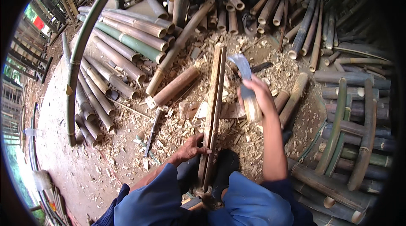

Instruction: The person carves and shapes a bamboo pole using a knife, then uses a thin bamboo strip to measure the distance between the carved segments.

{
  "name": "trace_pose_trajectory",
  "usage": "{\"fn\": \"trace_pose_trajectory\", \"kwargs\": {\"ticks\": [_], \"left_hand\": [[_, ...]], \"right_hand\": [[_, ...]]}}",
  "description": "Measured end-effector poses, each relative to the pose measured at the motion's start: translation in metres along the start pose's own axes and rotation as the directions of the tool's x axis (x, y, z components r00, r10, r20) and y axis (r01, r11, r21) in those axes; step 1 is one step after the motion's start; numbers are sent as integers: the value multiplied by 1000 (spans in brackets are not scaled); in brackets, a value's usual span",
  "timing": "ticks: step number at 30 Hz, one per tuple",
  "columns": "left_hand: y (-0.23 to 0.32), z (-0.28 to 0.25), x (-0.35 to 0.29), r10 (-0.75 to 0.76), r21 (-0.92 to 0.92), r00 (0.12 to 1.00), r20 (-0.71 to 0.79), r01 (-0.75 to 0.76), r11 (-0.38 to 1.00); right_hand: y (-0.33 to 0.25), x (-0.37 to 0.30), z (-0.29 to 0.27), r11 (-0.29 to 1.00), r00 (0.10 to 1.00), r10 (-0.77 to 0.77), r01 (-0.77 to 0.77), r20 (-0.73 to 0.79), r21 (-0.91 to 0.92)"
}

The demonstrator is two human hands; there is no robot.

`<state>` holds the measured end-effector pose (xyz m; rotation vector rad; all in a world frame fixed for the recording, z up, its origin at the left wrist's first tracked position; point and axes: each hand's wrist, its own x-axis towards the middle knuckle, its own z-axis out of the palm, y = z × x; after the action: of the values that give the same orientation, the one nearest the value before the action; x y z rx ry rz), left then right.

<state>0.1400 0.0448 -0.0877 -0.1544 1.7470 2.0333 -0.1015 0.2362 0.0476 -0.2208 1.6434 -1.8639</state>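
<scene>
Pale chips (249, 145) litter the floor (57, 137), with bamboo poles (131, 42) laid beyond. I see the left hand (191, 148) grasping the bamboo piece (213, 99) on its lower part; most of the length extends beyond the grip. Long axis: near vertical in the view, far end leaning slightly right, lower end between the feet (226, 167). The right hand (259, 93) is clenched on a bladed tool (242, 65), held right of the piece; its metal end points up and left, near the piece. Some left fingers are hidden from me behind the piece; the lower end is in shadow, hard to make out; outer poles are cut off at the lens rim.
</scene>
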Motion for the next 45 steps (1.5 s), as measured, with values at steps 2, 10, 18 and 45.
{"fn": "trace_pose_trajectory", "kwargs": {"ticks": [2, 10, 18, 45], "left_hand": [[23, -1, 4, 162, 30, 986, -37, -161, 986], [167, 13, -2, 355, 266, 930, -98, -319, 909], [225, 9, 14, 452, 382, 890, 63, -440, 813], [420, 55, -63, 834, 93, 552, 29, -832, 547]], "right_hand": [[-11, -83, 0, 999, 994, -6, 10, -108, 36], [-42, -247, -38, 992, 915, -89, 118, -392, 51], [-74, -303, -47, 983, 908, -140, 176, -394, 56], [-233, -277, 128, 901, 901, -426, 431, 86, -45]]}}
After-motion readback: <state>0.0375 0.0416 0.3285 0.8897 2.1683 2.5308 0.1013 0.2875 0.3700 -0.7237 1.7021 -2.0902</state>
